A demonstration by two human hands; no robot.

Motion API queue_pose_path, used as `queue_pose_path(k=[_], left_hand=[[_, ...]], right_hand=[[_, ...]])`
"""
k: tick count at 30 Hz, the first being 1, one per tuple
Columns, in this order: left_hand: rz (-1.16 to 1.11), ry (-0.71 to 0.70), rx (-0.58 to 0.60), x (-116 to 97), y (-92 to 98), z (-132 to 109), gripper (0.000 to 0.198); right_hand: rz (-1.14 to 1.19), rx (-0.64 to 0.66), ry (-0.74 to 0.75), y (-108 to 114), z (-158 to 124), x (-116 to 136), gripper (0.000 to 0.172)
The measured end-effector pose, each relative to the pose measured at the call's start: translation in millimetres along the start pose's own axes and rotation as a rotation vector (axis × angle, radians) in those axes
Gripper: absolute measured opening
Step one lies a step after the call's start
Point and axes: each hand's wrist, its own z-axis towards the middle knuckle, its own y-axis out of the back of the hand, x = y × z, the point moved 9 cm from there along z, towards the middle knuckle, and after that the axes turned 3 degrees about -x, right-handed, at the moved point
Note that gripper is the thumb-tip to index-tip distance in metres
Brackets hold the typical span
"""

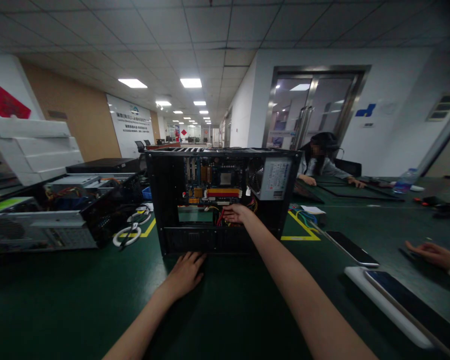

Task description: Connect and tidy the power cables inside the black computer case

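Note:
An open black computer case (pixel 165 200) stands on the dark green table (pixel 225 310) in front of me, its side off. The motherboard (pixel 213 182) and a grey power supply (pixel 273 179) show inside. My right hand (pixel 235 213) reaches into the case near the lower edge of the board. Its fingers are curled among red and yellow cables (pixel 220 216). I cannot make out what they grip. My left hand (pixel 185 272) lies flat on the table, fingers out, touching the case's front bottom edge.
Another opened case (pixel 60 220) and coiled white cables (pixel 129 232) lie at the left, with white boxes (pixel 33 147) behind. Phones (pixel 354 248) and a white tray (pixel 386 305) sit at the right. Another person's hand (pixel 429 252) rests at the right edge. A person (pixel 320 160) sits behind.

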Motion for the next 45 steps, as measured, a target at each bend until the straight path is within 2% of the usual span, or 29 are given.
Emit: queue_pose_path(k=[3, 9, 13, 16, 22, 30, 33, 38, 45], left_hand=[[-0.006, -0.007, -0.008, 1, -1.3, 0, 0.053], [0.002, 0.001, -0.002, 2, -0.6, 0, 0.052], [0.016, -0.014, -0.010, 1, 0.2, 0, 0.053], [0.026, -0.014, -0.016, 1, -0.3, 1, 0.052], [0.026, 0.003, 0.009, 0, -1.1, 0, 0.052], [0.013, -0.002, -0.003, -1, 1.6, 0, 0.051], [0.013, -0.008, -0.004, -1, 1.1, 0, 0.051], [0.021, -0.006, -0.003, 0, 0.3, 1, 0.052], [0.000, -0.009, 0.005, -2, 1.8, 1, 0.051]], right_hand=[[-0.007, -0.119, 0.085, 10, -4, 7, 0.004], [-0.178, -0.429, 0.433, 32, -14, 36, 0.012], [-0.365, -0.490, 0.670, 28, -17, 51, 0.017], [-0.518, -0.438, 0.716, 16, -12, 51, 0.019], [-0.788, -0.337, 0.694, -7, -7, 44, 0.020], [-1.270, 0.058, 0.534, -49, 3, 6, 0.016], [-1.381, 0.152, 0.521, -54, 7, -2, 0.019], [-1.448, 0.315, 0.405, -53, 17, -20, 0.025], [-1.488, 0.379, 0.348, -56, 12, -23, 0.032]])
